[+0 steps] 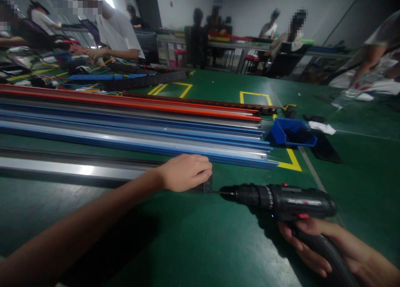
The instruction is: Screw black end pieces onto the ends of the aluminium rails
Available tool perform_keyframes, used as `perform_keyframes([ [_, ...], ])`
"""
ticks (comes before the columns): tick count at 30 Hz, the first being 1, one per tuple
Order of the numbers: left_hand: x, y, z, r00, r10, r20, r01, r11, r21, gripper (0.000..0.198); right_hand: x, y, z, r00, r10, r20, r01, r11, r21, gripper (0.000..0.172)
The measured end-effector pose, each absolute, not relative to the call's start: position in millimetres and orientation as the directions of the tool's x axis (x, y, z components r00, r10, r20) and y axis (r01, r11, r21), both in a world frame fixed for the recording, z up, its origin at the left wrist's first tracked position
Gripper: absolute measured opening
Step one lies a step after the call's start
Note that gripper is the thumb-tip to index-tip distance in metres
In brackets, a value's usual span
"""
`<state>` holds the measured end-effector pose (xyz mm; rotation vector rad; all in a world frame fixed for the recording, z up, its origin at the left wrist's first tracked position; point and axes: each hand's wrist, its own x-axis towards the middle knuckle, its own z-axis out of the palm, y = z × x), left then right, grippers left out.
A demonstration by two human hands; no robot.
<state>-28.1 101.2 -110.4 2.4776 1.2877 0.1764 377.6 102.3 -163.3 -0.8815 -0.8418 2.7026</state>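
Observation:
My left hand (188, 173) is closed over the right end of a long black-and-silver metal profile (81, 169) lying on the green table. A small black end piece (207, 185) shows just past its fingers. In my right hand (315, 241) is a black cordless drill (293, 199) with red details, its fingers wrapped round the handle. The drill lies level, pointing left. Its thin bit (223, 192) reaches to the end piece at my left hand; whether the tip sits in a screw is too small to tell.
Beyond my left hand lie several long blue profiles (193, 141) and an orange profile (187, 106). A blue bin (293, 132) with dark contents stands at their right ends, beside a white cloth (321, 127). Cables clutter the far left. A person in a white shirt (120, 32) works across the table.

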Motion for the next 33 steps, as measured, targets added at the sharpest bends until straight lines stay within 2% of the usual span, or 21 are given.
perform_keyframes([
  [20, -28.1, 100.5, -108.3, 0.581, 0.814, -0.027, 0.762, -0.532, 0.369, 0.035, 372.9, 103.5, -161.5, -0.844, 0.333, -0.42, -0.018, -0.801, -0.598, 0.031],
  [33, -28.6, 99.9, -109.0, 0.581, 0.814, -0.011, 0.757, -0.535, 0.375, 0.034, 372.3, 103.0, -160.2, -0.822, 0.34, -0.457, 0.004, -0.798, -0.602, 0.034],
])
